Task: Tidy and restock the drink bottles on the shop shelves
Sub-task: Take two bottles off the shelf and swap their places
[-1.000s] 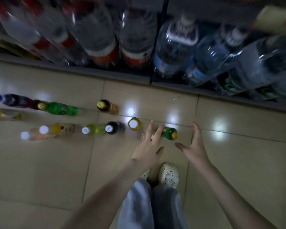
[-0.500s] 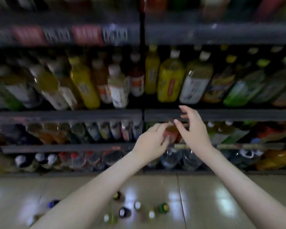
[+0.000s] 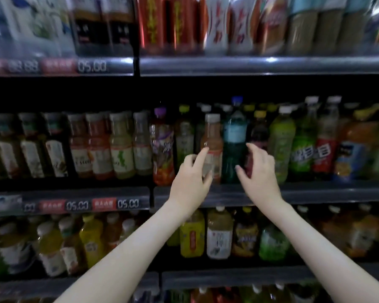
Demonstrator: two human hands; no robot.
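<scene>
Both hands are up at the dark metal middle shelf (image 3: 328, 192), on either side of a tall teal plastic bottle with a blue cap (image 3: 234, 138). Left hand (image 3: 190, 178), with fingers half curled and the forefinger raised, lies against a pale peach bottle with a white cap (image 3: 212, 136) just left of the teal bottle. Right hand (image 3: 259, 173) is cupped round the lower part of a dark purple bottle with a yellow cap (image 3: 258, 132) just right of it. Motion blur hides whether either hand has truly closed on its bottle, so I cannot tell. Neither carries anything else. As for progress, the shelf looks well filled. Far left of the teal bottle, the amber and pale glass-style bottles with grey caps (image 3: 101, 147) stand in even, matching rows. Close around the teal bottle, colours and heights are mixed, and that stretch probably needs sorting or facing up. Below it, the yellow and white-labelled bottles (image 3: 192, 237) also look stocked. Most of the restocking seems done here; straightening this centre group is what remains.
</scene>
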